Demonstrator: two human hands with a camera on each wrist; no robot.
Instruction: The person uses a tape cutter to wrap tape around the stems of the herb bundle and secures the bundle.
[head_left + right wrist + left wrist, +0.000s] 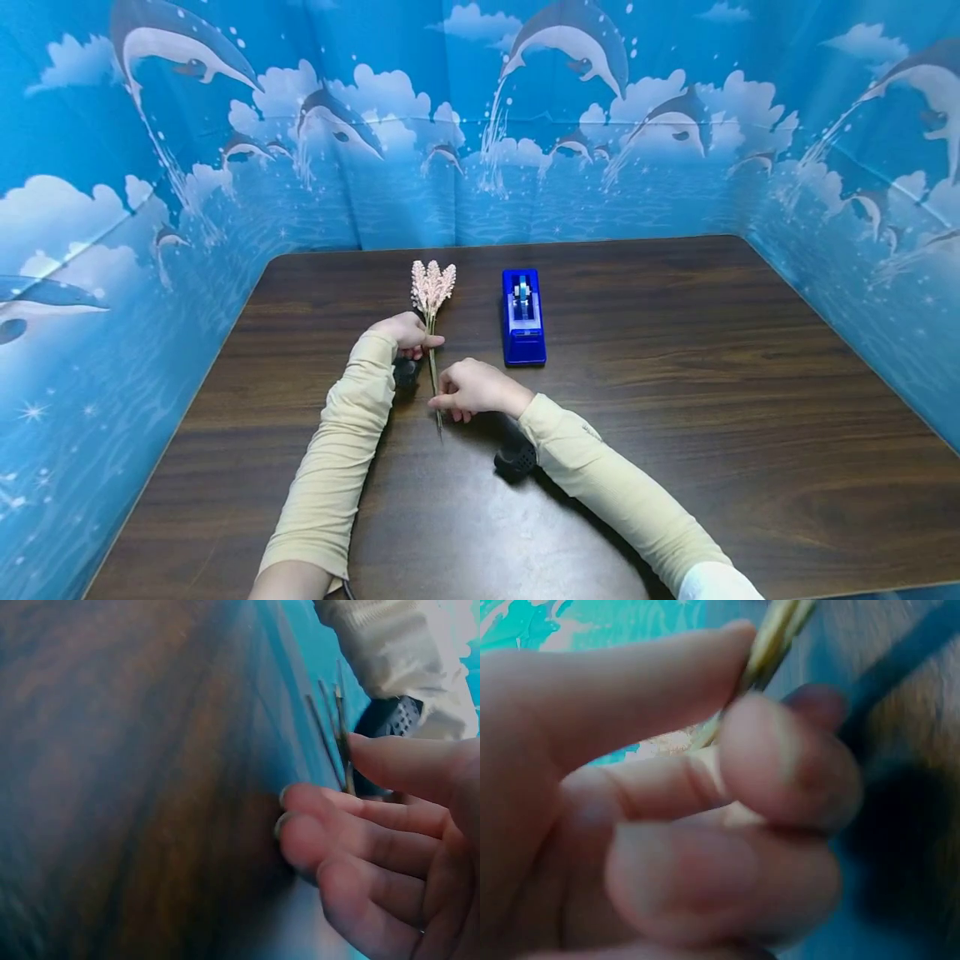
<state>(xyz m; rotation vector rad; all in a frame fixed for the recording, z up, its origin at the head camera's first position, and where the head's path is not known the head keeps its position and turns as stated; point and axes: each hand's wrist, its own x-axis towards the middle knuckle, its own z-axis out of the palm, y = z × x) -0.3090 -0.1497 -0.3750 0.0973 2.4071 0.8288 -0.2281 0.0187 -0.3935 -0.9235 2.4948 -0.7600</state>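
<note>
A small bunch of pale pink flowers (pixel 432 286) on thin stems points toward the far side of the table. High on the stems, just below the blooms, my left hand (pixel 407 331) pinches the bunch between thumb and fingers. The left wrist view shows the yellow-green stems (pixel 780 634) leaving that pinch. Lower down, my right hand (pixel 480 390) holds the stems near their cut ends, thumb against them. Loose stem ends (pixel 330 720) spread out past the thumb in the right wrist view.
A blue tape dispenser (pixel 524 321) stands right of the flowers on the dark wooden table (pixel 712 375). Black devices (pixel 515 458) are worn under both wrists. A blue dolphin-print curtain (pixel 465 167) encloses the table's back and sides.
</note>
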